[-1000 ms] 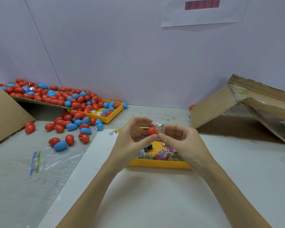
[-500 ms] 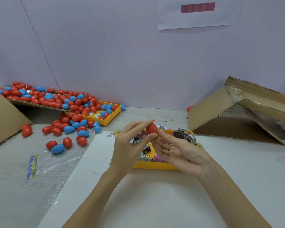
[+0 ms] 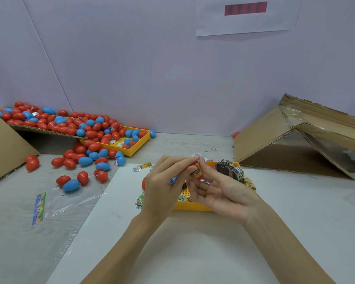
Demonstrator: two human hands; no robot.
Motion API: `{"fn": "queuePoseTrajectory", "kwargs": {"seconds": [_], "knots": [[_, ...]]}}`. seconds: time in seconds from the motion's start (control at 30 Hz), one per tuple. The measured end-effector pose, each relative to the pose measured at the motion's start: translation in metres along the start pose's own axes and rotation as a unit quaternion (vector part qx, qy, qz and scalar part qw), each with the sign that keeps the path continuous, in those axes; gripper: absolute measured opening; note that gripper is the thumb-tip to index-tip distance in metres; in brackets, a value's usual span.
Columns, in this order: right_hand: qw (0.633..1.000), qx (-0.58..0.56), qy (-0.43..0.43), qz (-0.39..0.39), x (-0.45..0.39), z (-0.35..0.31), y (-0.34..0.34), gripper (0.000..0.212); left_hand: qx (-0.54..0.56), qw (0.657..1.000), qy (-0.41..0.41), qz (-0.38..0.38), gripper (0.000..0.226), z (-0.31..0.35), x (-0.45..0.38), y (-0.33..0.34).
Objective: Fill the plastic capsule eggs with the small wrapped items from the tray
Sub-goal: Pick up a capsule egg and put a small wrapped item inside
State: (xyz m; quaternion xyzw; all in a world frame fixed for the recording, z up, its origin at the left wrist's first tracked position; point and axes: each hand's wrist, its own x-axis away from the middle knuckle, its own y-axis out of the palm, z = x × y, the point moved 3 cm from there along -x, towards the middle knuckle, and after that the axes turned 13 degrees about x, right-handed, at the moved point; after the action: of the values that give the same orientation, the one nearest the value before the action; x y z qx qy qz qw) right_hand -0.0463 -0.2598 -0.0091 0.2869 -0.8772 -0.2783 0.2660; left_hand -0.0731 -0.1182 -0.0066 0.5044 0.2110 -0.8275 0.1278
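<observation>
The left hand pinches a red egg half while the right hand, now opened flat beneath, pushes a wrapped sweet into it; a moment ago both pinched together, so filling is underway over the yellow tray

Premises present as a small packing workstation: plain partition walls, a desk strewn with bulk capsule eggs, yellow trays, opened cardboard boxes.
</observation>
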Motion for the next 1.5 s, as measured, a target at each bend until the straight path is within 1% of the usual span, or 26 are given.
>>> {"fn": "queuePoseTrajectory", "kwargs": {"seconds": [0.1, 0.27, 0.4, 0.5, 0.57, 0.63, 0.7, 0.77, 0.8, 0.87, 0.9, 0.93, 1.0, 1.03, 1.07, 1.13, 1.23, 1.3, 1.37, 1.43, 1.5], "knots": [[1.0, -0.005, -0.002, 0.003, 0.0, 0.0, 0.0, 0.028, 0.006, 1.0, -0.018, 0.0, 0.024, -0.001, -0.001, -0.001], [1.0, 0.018, -0.016, 0.018, -0.002, 0.0, -0.002, 0.027, 0.091, 0.99, -0.106, -0.029, 0.032, -0.005, -0.002, -0.002], [0.995, 0.091, -0.036, 0.011, -0.003, -0.001, -0.005, 0.028, 0.118, 0.982, -0.148, -0.021, 0.03, -0.009, -0.003, -0.006], [0.985, 0.164, -0.057, 0.007, -0.003, -0.004, -0.007, 0.029, 0.112, 0.981, -0.157, -0.034, 0.029, -0.011, -0.001, -0.006], [0.975, 0.209, -0.066, 0.023, -0.004, -0.005, -0.011, 0.034, 0.117, 0.977, -0.175, -0.037, 0.03, -0.013, 0.001, -0.005], [0.97, 0.23, -0.07, 0.041, -0.006, -0.009, -0.017, 0.038, 0.115, 0.968, -0.22, -0.033, 0.033, -0.016, 0.002, -0.004], [0.98, 0.183, -0.073, 0.03, -0.008, -0.024, -0.024, 0.04, 0.109, 0.962, -0.25, -0.023, 0.037, -0.017, 0.002, -0.007], [0.989, 0.083, -0.122, 0.007, -0.005, -0.055, -0.033, 0.04, 0.105, 0.96, -0.259, 0.005, 0.037, -0.019, 0.0, -0.011], [0.986, 0.026, -0.167, -0.001, -0.002, -0.075, -0.038, 0.041, 0.1, 0.96, -0.26, 0.019, 0.035, -0.021, -0.001, -0.014], [0.963, -0.077, -0.26, -0.005, 0.005, -0.113, -0.05, 0.041, 0.085, 0.96, -0.263, 0.033, 0.031, -0.023, -0.003, -0.018], [0.949, -0.108, -0.295, 0.0, 0.008, -0.127, -0.056, 0.042, 0.077, 0.96, -0.266, 0.036, 0.03, -0.024, -0.003, -0.019], [0.941, -0.116, -0.317, 0.013, 0.008, -0.136, -0.062, 0.046, 0.07, 0.96, -0.269, 0.039, 0.029, -0.024, -0.003, -0.019], [0.943, -0.08, -0.317, 0.057, 0.004, -0.138, -0.072, 0.061, 0.063, 0.959, -0.272, 0.042, 0.028, -0.024, -0.003, -0.02], [0.949, -0.052, -0.302, 0.075, 0.001, -0.133, -0.076, 0.065, 0.061, 0.958, -0.276, 0.043, 0.028, -0.025, -0.003, -0.021], [0.955, -0.023, -0.283, 0.085, -0.002, -0.124, -0.079, 0.063, 0.057, 0.957, -0.28, 0.042, 0.028, -0.026, -0.003, -0.021], [0.963, 0.031, -0.253, 0.085, -0.005, -0.102, -0.081, 0.052, 0.045, 0.955, -0.291, 0.04, 0.028, -0.028, -0.004, -0.022], [0.955, 0.12, -0.248, 0.11, -0.005, -0.074, -0.077, 0.039, 0.032, 0.948, -0.314, 0.04, 0.028, -0.035, -0.002, -0.024], [0.935, 0.195, -0.257, 0.147, -0.006, -0.06, -0.071, 0.038, 0.012, 0.943, -0.33, 0.037, 0.026, -0.041, 0.0, -0.027], [0.903, 0.286, -0.267, 0.177, -0.006, -0.05, -0.064, 0.038, -0.011, 0.935, -0.351, 0.04, 0.023, -0.048, 0.002, -0.029], [0.859, 0.384, -0.284, 0.183, -0.004, -0.044, -0.056, 0.036, -0.031, 0.925, -0.375, 0.054, 0.022, -0.058, 0.005, -0.034], [0.821, 0.456, -0.298, 0.173, -0.003, -0.038, -0.05, 0.035, -0.054, 0.912, -0.398, 0.08, 0.023, -0.072, 0.008, -0.043]]}}
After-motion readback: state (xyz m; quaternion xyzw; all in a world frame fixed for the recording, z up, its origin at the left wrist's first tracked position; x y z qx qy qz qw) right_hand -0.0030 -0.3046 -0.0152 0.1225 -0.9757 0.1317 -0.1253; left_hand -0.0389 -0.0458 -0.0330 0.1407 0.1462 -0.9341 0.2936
